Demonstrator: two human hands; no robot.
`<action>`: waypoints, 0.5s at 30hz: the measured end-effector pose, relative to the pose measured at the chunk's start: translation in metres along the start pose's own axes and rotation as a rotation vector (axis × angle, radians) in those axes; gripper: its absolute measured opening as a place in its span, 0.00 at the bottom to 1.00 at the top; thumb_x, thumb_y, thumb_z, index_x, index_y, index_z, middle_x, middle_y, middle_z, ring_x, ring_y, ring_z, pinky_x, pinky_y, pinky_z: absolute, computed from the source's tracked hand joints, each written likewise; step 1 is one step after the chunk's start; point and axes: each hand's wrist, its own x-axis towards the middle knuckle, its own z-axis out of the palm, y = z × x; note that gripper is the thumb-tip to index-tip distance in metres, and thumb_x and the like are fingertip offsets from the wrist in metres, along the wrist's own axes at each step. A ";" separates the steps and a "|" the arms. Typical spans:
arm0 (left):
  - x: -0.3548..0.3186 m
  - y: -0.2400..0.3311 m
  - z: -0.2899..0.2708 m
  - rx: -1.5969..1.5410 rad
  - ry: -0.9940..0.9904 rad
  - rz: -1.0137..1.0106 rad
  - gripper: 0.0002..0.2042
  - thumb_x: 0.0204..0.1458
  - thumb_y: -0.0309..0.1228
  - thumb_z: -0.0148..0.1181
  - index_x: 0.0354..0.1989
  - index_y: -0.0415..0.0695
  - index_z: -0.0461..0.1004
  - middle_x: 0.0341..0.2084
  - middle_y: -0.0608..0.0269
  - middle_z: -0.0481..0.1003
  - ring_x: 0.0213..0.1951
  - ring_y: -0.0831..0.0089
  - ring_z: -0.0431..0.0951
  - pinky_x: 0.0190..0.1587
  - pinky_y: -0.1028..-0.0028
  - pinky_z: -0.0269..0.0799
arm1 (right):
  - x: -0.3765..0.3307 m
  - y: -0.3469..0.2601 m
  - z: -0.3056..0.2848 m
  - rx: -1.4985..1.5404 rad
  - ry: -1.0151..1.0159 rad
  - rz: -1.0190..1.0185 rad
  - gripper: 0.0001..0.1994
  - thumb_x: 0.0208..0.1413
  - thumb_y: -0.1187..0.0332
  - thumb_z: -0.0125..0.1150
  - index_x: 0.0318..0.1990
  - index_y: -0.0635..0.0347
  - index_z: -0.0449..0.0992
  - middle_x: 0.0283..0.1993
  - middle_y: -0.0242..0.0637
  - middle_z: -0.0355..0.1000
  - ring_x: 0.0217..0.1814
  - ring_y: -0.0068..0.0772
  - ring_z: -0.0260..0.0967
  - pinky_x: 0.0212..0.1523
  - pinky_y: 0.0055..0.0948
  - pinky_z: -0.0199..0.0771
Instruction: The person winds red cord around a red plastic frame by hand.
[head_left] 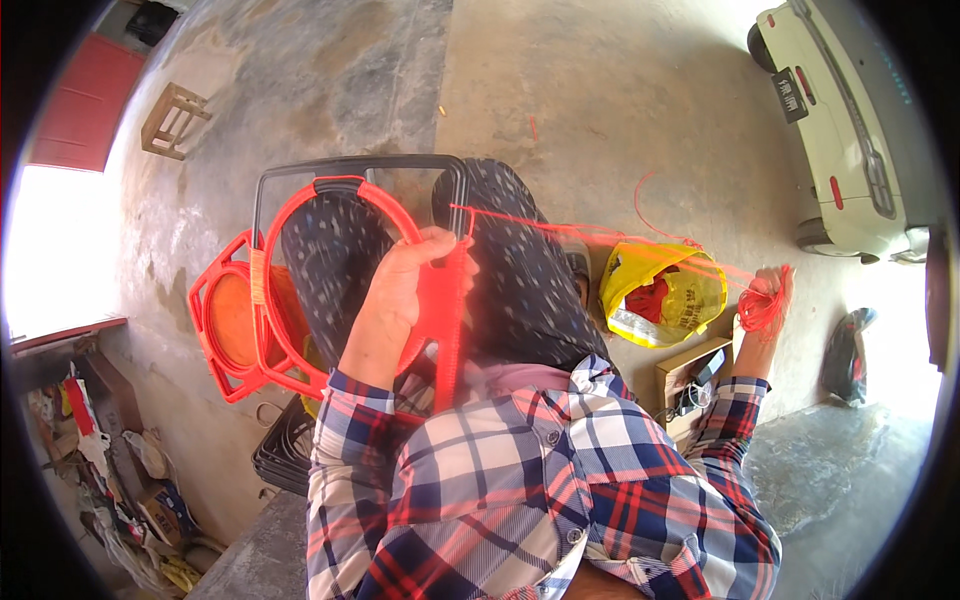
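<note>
**Kid:** Red string everywhere! Who holds it?

**Helper:** Nearest, at 6 o'clock, is the checked shirt (540, 480). Just above it the left hand (405, 290) is closed around the red hoop (335, 270) and a flat red strip of netting (447, 320). At 3 o'clock the right hand (765, 300) is shut on a bundle of red string (765, 308).

**Kid:** How do you do it well?

**Helper:** I think you keep the string tight between the 2 hands and hold the hoop steady on the knees.

**Kid:** What's farther out?

**Helper:** A yellow bag (665, 295) lies on the grey concrete floor (600, 90). A wooden stool (172, 120) sits at 10 o'clock. A pale car (850, 120) waits at 2 o'clock.
</note>
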 end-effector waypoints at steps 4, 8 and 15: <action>0.003 0.000 0.006 0.027 0.023 -0.027 0.08 0.50 0.31 0.60 0.34 0.39 0.75 0.25 0.49 0.77 0.25 0.61 0.78 0.30 0.65 0.75 | 0.005 0.047 0.000 -0.307 0.367 -0.155 0.13 0.58 0.64 0.57 0.23 0.48 0.62 0.17 0.20 0.53 0.18 0.15 0.51 0.17 0.19 0.52; -0.002 0.001 0.009 0.065 -0.025 -0.052 0.08 0.50 0.31 0.59 0.34 0.39 0.75 0.25 0.50 0.77 0.25 0.62 0.77 0.29 0.65 0.74 | -0.005 0.171 0.097 -0.336 0.103 0.247 0.15 0.57 0.72 0.55 0.52 0.58 0.67 0.35 0.28 0.66 0.25 0.16 0.58 0.24 0.18 0.62; -0.002 -0.005 0.016 0.072 -0.050 -0.057 0.09 0.50 0.33 0.58 0.36 0.41 0.75 0.24 0.52 0.77 0.24 0.63 0.77 0.27 0.67 0.74 | -0.020 0.259 0.179 -1.165 -0.634 0.263 0.10 0.59 0.64 0.58 0.42 0.59 0.73 0.33 0.28 0.67 0.32 0.17 0.61 0.34 0.23 0.66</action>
